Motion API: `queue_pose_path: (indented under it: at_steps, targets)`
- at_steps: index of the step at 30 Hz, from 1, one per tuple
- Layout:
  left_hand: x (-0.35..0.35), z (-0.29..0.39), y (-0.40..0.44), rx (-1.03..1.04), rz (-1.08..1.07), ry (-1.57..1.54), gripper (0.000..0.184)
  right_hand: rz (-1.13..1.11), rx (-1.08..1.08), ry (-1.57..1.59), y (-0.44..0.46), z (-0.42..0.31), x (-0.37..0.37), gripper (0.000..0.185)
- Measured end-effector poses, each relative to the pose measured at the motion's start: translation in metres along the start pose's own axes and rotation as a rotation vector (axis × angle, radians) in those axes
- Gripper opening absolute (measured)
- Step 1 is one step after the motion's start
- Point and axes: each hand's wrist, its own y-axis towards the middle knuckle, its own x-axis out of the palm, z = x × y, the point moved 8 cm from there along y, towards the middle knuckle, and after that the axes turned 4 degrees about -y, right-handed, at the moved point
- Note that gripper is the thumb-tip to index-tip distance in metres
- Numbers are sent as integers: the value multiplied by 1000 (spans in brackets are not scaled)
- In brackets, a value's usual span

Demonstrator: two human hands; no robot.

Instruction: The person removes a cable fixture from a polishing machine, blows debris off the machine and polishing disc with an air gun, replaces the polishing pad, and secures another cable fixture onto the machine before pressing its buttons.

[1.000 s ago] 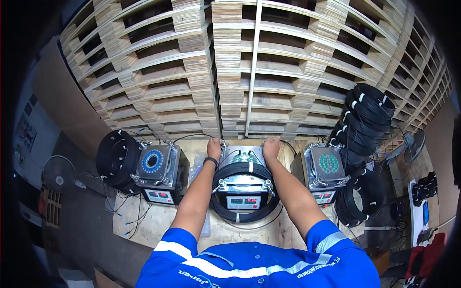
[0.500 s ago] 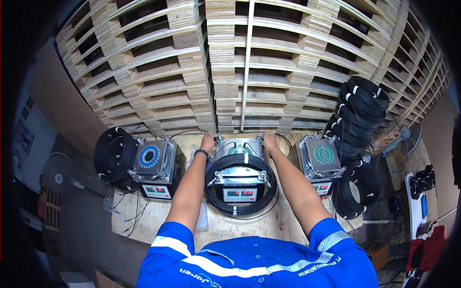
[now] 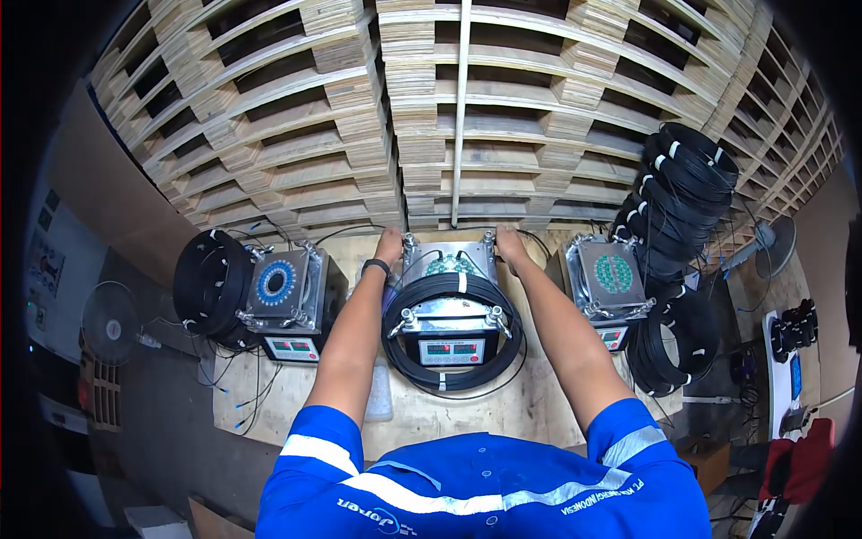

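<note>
At the middle of the bench, a metal polishing machine (image 3: 453,319) has a square top plate with a green ring of small holders. A coil of black cable (image 3: 422,377) with white ties hangs around its front, and thin leads run from it to the plate. My left hand (image 3: 389,243) is closed at the plate's far left corner, by a corner clamp (image 3: 409,244). At the far right corner, my right hand (image 3: 509,246) is closed by the matching clamp (image 3: 489,241). The fingertips of both hands are partly hidden. Red digits glow on the front panel (image 3: 452,350).
Similar machines stand left (image 3: 285,296) and right (image 3: 606,278). Black cable coils (image 3: 211,283) sit at the left, with a tall stack of coils (image 3: 682,198) at the right. Wooden pallets (image 3: 521,135) rise behind the bench. Fans (image 3: 112,323) stand to both sides.
The view has shifted slightly, so the bench sits a little higher in it. Both hands stay at the far corners of the middle machine. The digits on its panel look different.
</note>
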Motion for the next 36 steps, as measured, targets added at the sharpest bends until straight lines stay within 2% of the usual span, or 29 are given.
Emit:
queue_pose_path:
  at_steps: [4, 5, 6, 7, 10, 14, 16, 17, 19, 21, 24, 25, 28, 31, 35, 36]
  targets:
    - [-4, -15, 9, -21, -8, -54, 38, -92, 51, 11, -5, -12, 3, 61]
    - [-3, -16, 9, -42, -31, -63, 37, -92, -50, -87, 43, 23, 19, 63]
    - [1, -18, 9, -65, -56, -73, 39, -97, -51, -84, 38, 16, 19, 63]
    - [-1, 12, -11, 6, -23, 10, 37, -70, -63, -112, 26, 3, 12, 63]
    - [2, -4, -8, -117, -27, -112, 35, -65, -69, -98, 20, 2, 10, 61]
    - [4, -11, 1, -74, -71, -144, 35, -54, -53, -47, 17, 7, 10, 58]
    - [4, -8, -8, -169, -30, -185, 35, -25, -69, -41, 25, 13, 12, 57]
    - [4, -2, -10, -168, -30, -186, 35, -27, -76, -30, 29, 15, 15, 56]
    - [0, -16, 10, -2, 7, -45, 36, -28, -79, -21, 29, 16, 14, 55]
    - [0, -32, 22, -13, 1, -67, 37, -49, -59, 12, 16, 5, 12, 54]
    - [3, -14, 3, -84, -33, -134, 38, -22, -95, 6, 12, -2, 9, 52]
    - [2, -16, 7, -77, -18, -112, 38, 27, -164, 38, 5, -9, 6, 33]
    - [4, 3, -9, -107, -45, -108, 40, 61, -173, 21, 3, -11, 4, 34]
    - [1, 18, -18, -44, 10, -7, 42, 40, -150, 45, 4, -7, 5, 34]
    - [6, 22, -24, -84, -5, -140, 37, -2, -177, 44, 6, -7, 7, 35]
    - [5, 27, -28, -72, 24, -221, 36, -1, -161, 42, 0, -12, 5, 41]
